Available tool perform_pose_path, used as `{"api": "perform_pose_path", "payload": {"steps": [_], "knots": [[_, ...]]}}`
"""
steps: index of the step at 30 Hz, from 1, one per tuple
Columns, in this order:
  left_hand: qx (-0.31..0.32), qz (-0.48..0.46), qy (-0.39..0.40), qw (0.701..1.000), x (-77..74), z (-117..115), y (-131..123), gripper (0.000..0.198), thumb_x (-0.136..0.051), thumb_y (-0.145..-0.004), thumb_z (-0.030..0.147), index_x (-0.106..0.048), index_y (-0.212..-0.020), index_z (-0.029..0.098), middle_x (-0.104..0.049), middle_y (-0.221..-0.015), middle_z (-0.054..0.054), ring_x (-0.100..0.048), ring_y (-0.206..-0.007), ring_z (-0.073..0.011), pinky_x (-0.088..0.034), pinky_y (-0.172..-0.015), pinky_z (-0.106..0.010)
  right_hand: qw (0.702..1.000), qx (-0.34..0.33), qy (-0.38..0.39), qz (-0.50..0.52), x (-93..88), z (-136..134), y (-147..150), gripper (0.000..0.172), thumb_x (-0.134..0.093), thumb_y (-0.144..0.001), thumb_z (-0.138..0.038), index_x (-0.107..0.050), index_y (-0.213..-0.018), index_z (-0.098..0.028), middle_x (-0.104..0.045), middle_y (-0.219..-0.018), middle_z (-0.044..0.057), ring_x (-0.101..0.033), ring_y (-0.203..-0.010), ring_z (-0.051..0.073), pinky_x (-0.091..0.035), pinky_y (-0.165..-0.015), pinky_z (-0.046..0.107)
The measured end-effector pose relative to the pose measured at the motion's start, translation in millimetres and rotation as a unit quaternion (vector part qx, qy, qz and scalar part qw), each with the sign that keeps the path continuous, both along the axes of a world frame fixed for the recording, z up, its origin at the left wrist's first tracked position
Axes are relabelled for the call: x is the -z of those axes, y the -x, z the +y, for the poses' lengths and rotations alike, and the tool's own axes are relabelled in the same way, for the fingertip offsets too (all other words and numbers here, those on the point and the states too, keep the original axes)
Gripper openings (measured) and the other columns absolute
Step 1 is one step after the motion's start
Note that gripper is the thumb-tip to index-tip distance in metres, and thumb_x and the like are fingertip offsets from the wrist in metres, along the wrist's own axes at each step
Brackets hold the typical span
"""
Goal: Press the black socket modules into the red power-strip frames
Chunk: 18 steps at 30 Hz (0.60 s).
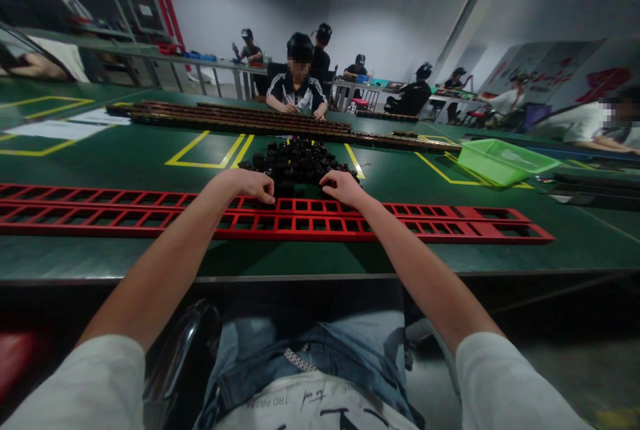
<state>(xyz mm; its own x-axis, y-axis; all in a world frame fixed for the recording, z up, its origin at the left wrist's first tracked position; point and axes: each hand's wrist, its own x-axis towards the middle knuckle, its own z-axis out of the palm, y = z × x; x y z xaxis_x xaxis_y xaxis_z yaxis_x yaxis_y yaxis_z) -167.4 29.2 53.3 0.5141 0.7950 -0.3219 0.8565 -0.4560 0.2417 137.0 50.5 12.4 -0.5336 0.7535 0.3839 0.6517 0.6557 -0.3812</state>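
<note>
Two long red slotted frames (345,235) lie side by side along the near part of the green table. Just beyond them is a heap of small black parts (305,158). My left hand (256,185) is over the far edge of the red frames, at the left side of the heap, with its fingers curled. On the right side of the heap, my right hand (341,187) has its fingers bent together near the black parts. Whatever either hand holds, if anything, is too small or hidden to make out.
Long dark strips (240,120) lie bundled across the table behind the heap. A green plastic basket (500,160) stands at the right, and white sheets (55,129) lie at the left. A person (298,87) sits opposite; several others work farther back.
</note>
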Motion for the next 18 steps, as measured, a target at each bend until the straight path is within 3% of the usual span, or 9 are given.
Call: {"api": "perform_pose_path", "payload": {"steps": [9,18], "knots": [[0.018,-0.011,0.029,0.999,-7.3,-9.4,1.6,0.039,-0.06,-0.078,0.054,-0.065,-0.098,0.02,-0.071,-0.104,-0.005,-0.062,-0.088,-0.0182,-0.043,-0.073,-0.025,1.0,-0.002,-0.002,0.001,-3.3,-2.5,-1.2,0.017,-0.067,-0.082,-0.009,-0.074,-0.095,-0.017,-0.074,-0.097,0.005,-0.067,-0.088,0.017,-0.052,-0.086,0.031],[0.036,-0.035,0.032,0.998,-11.9,-13.5,1.2,0.055,-0.069,-0.069,0.054,-0.063,-0.111,0.02,-0.066,-0.119,-0.008,-0.06,-0.101,-0.0219,-0.045,-0.082,-0.026,0.999,0.011,-0.027,0.022,-5.1,-3.2,0.0,0.017,-0.063,-0.085,-0.01,-0.074,-0.097,-0.017,-0.074,-0.099,0.006,-0.066,-0.092,0.019,-0.051,-0.089,0.032]]}}
